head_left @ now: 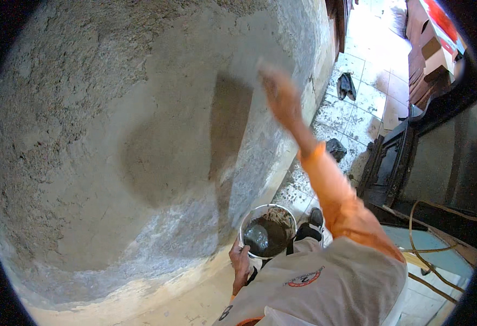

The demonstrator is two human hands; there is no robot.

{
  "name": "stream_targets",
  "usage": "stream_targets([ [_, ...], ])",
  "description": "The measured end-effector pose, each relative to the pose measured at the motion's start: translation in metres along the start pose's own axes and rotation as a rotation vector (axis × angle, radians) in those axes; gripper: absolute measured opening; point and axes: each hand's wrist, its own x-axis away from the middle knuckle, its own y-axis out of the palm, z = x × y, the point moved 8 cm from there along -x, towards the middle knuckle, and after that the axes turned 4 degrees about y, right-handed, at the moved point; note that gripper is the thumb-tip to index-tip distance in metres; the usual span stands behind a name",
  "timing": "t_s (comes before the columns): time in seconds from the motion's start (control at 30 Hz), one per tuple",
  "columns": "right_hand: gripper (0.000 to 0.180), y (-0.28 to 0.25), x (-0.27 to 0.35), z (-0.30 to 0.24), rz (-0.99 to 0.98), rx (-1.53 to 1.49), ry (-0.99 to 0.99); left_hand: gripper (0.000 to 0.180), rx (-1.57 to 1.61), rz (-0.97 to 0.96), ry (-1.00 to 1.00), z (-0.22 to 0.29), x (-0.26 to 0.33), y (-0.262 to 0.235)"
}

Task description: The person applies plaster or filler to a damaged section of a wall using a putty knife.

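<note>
My left hand (pixel 240 259) grips the near left rim of a white bucket (pixel 242 229), its thumb over the edge. Dark wet mortar (pixel 273 233) coats the bucket's inside, and a paler, shiny round patch shows in it. Out in front, my right hand (pixel 282 100) is raised close to the plastered wall (pixel 167 125). Motion smears its fingers, so I cannot make out whether it holds anything. Smooth damp plaster covers the wall's middle, with rougher plaster above and to the left. Shadows of my arm and head fall across it.
Splattered floor tiles (pixel 352 122) run along the wall's foot. On them lie a crumpled black bag (pixel 346 87) and another dark lump (pixel 335 149). Dark wooden furniture (pixel 439 157) stands at right, with a looped yellowish cable (pixel 412 223) beside it. My shoe (pixel 316 217) is next to the bucket.
</note>
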Motion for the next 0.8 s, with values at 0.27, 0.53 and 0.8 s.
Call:
stream_targets([
  [0.27,0.021,0.051,0.018,-0.057,0.081,-0.004,-0.010,0.059,0.042,0.039,0.109,0.010,0.008,-0.003],
  [0.53,0.042,0.019,0.178,-0.061,-0.413,-0.383,0.039,0.065,0.038,0.018,0.005,0.020,-0.002,0.010],
  [0.8,0.027,0.002,0.050,0.308,0.176,0.018,0.775,0.053,0.139,0.045,0.020,0.013,0.024,0.009],
])
